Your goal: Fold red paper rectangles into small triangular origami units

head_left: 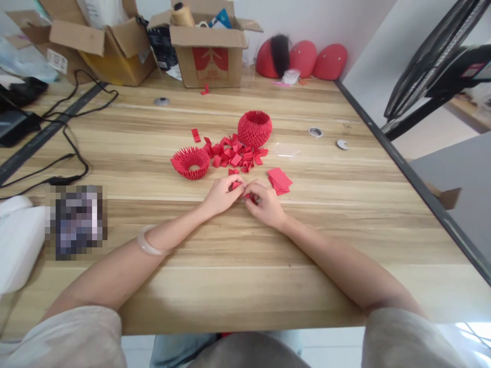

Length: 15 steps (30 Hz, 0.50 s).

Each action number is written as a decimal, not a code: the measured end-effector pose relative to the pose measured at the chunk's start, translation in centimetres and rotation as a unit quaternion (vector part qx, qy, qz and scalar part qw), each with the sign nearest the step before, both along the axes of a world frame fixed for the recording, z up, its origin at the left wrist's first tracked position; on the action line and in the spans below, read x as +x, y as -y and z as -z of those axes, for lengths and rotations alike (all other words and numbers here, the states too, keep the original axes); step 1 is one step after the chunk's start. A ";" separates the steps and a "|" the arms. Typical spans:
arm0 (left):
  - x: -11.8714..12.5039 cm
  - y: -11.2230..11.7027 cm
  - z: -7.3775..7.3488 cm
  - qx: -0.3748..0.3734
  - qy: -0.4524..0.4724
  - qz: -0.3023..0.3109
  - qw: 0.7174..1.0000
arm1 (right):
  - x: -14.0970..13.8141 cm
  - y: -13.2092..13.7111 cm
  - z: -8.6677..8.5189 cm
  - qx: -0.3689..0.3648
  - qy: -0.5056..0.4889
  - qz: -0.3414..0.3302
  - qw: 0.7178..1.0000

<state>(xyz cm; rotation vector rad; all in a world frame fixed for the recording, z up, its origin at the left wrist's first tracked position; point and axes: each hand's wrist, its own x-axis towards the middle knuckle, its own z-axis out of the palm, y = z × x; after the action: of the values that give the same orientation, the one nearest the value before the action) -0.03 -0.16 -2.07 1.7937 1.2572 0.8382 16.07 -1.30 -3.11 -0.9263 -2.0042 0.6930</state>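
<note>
My left hand and my right hand meet above the table, fingertips pinched together around a small piece of red paper. The fingers cover most of it, so its folds cannot be made out. Just beyond lies a loose pile of folded red paper pieces. To the left of that pile stands a shallow ring-shaped bowl of interlocked red paper pieces. A rounder, taller red paper vase stands behind the pile. Near my right hand rests a small stack of flat red paper sheets.
Cardboard boxes and red rounded objects line the back. Black cables run along the left, near a white object. A clear plastic wrapper lies right of the pile. A fan stands beyond the right table edge.
</note>
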 end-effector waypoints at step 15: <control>0.0 -0.1 0.2 0.008 -0.002 -0.003 1.000 | -0.1 0.0 -0.1 0.003 0.002 0.005 1.000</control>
<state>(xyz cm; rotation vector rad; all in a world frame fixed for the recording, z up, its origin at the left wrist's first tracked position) 0.01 -0.09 -2.30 1.8058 1.2612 0.8512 16.00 -1.34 -3.00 -0.9346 -2.0040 0.6807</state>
